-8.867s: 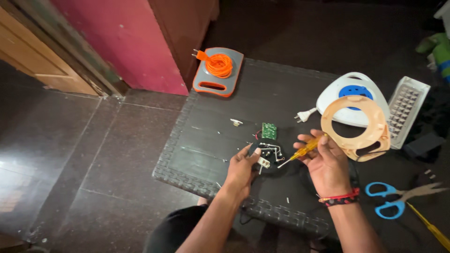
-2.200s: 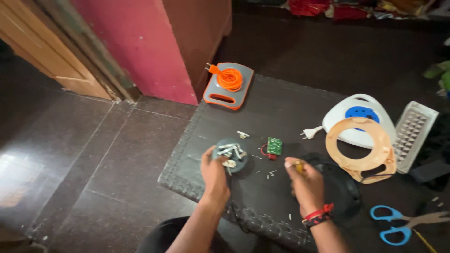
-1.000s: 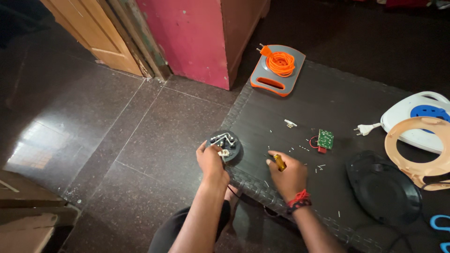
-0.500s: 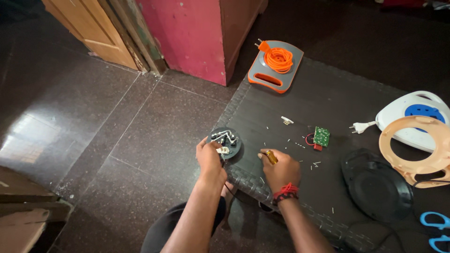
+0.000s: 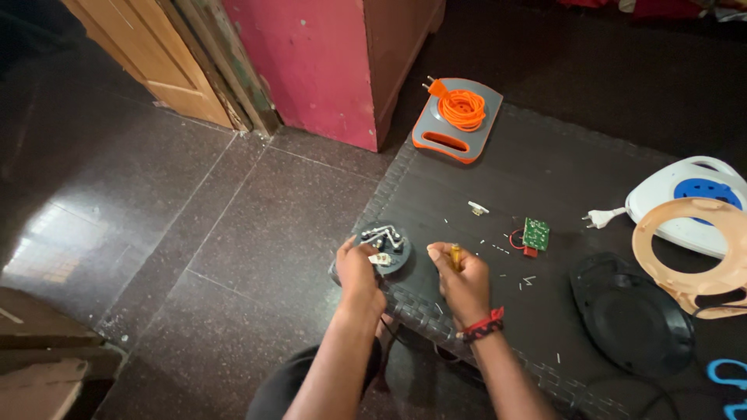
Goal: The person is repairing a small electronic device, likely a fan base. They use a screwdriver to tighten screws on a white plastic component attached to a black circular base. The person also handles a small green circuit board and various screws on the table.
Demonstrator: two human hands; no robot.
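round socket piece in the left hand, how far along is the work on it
Done: the unit lies apart, black cover and green circuit board loose on the mat. In hand: left hand steadies the round socket piece; right hand grips a yellow tool. Left: nothing is back together.

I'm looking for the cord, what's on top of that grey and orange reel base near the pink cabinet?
A coiled orange cable with its plug lies on the grey and orange base. What's beneath the coil is hidden.

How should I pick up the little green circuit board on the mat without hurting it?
Pinch the green circuit board by its two long bare edges, coming straight down from above. It lies flat on the black mat, so only the edges give a grip, and the red wire on its left side is best avoided.
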